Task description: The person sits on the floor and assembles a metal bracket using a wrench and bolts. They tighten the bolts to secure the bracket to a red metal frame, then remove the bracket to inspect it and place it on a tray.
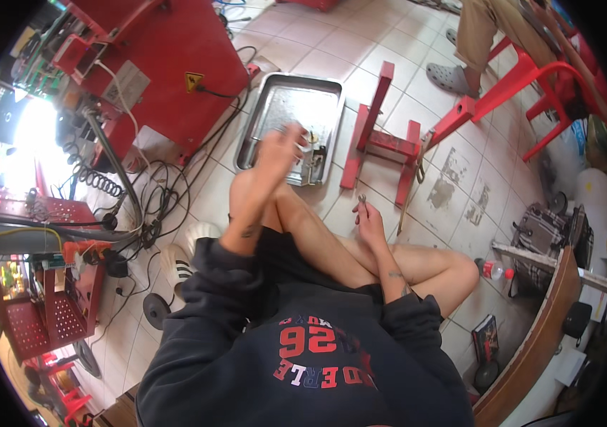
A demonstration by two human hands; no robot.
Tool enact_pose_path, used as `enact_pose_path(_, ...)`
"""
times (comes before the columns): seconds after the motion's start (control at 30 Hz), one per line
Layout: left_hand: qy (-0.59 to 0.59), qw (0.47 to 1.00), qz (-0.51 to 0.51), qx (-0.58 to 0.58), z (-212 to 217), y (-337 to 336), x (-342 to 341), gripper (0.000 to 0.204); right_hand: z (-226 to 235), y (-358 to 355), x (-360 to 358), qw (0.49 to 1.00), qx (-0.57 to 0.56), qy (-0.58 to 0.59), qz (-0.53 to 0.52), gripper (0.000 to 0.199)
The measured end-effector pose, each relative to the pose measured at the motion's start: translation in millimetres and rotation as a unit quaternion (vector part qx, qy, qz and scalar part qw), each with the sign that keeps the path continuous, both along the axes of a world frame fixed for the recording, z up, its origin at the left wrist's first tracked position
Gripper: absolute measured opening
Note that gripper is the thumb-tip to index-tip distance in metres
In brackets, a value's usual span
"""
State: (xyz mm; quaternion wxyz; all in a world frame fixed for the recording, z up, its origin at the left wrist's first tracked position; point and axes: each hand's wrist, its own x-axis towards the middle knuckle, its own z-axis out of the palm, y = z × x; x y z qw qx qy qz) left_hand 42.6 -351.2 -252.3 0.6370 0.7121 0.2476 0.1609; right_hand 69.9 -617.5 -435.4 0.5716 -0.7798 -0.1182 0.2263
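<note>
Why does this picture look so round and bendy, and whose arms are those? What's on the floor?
There is no machine here, just a person. The picture comes from a camera on their head, looking down. Its wide lens bends straight lines, so the floor tiles curve. The arms coming up from the bottom are the person's own. They sit with knees up. The left hand is raised over a metal tray on the tiled floor and seems to pinch something small; it is too blurred to name. The right hand holds a small metal tool, maybe pliers. Beside the tray stands a red metal stand. A red machine with cables is at the left. Someone else's foot shows at the top.
</note>
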Motion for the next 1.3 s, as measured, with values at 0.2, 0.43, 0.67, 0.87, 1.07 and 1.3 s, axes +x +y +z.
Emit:
enact_pose_path(0.2,0.056,0.968,-0.075,0.235,-88,-96,56,0.038,12,-8,9,0.998,-0.010,0.000,-0.065,0.033)
enact_pose_path(0.43,0.082,0.941,-0.015,0.329,-107,-119,109,0.057,17,-1,11,0.996,0.019,0.010,-0.087,0.032)
enact_pose_path(0.67,0.035,0.967,-0.050,0.249,-134,-116,115,0.051,10,3,13,0.995,0.022,-0.002,-0.098,0.032)
enact_pose_path(0.87,0.035,0.980,-0.128,0.150,-102,-109,90,0.085,11,3,15,0.983,-0.006,-0.127,-0.132,0.035)
enact_pose_path(1.07,0.040,0.985,-0.166,-0.037,-70,-105,79,0.092,55,6,14,0.972,0.141,0.057,-0.177,0.034)
enact_pose_path(1.3,-0.006,0.982,-0.173,-0.079,-57,-103,93,0.095,149,24,90,0.919,0.080,-0.283,-0.263,0.043)
